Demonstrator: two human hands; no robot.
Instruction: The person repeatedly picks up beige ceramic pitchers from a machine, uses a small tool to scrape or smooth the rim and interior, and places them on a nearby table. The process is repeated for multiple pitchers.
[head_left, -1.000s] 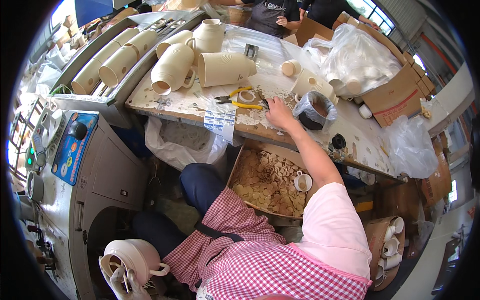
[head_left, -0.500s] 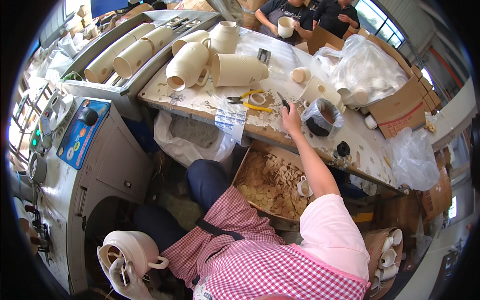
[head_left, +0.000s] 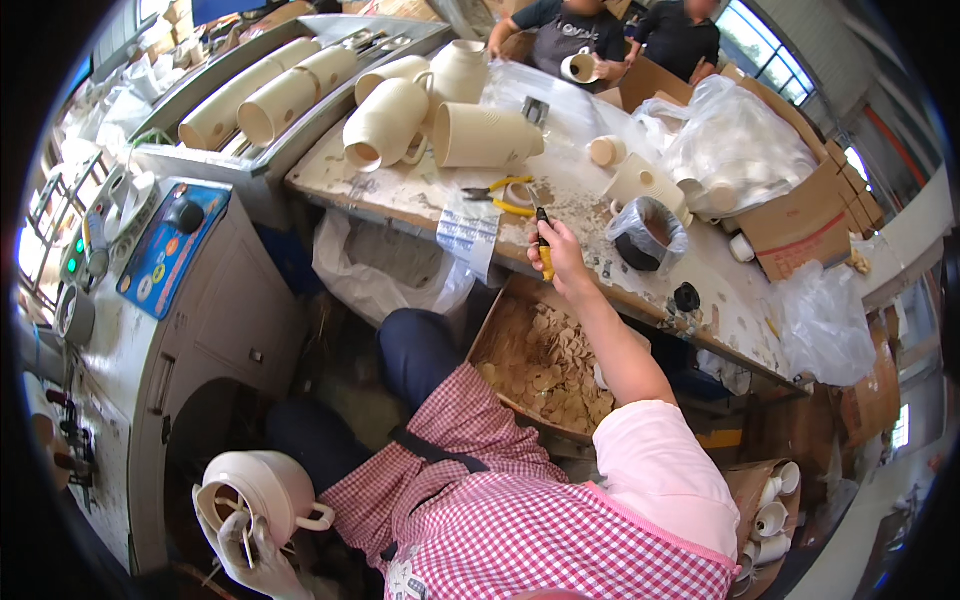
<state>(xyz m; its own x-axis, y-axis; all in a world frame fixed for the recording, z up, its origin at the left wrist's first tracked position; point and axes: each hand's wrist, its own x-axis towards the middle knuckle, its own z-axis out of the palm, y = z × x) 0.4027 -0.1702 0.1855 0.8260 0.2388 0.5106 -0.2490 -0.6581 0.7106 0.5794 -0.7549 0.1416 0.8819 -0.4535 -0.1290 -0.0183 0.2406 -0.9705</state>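
My right hand (head_left: 563, 258) is closed around a knife (head_left: 543, 218) with a black and yellow handle, its narrow blade pointing up and away over the table's near edge. Down at the lower left, my gloved left hand (head_left: 250, 555) grips a cream plastic jug body (head_left: 275, 490) at its open end, fingers partly inside the opening. The jug lies tilted beside my leg, its handle toward me. Close to the knife's tip, yellow-handled pliers (head_left: 512, 208) rest on the worn tabletop. Beneath my right forearm, a cardboard box (head_left: 512, 335) holds many thin beige discs (head_left: 560, 350).
Several cream jug bodies (head_left: 385, 125) lie or stand on the table (head_left: 560, 170). A bag-lined black container (head_left: 640, 255) and a black ring (head_left: 686, 296) are at right. A machine cabinet (head_left: 215, 300) stands left. Two co-workers are across the table, one holding a cream jug (head_left: 580, 68).
My right hand has drawn back toward me and left with the knife, whose yellow handle now shows. The view has shifted slightly. My left hand keeps its hold on the jug.
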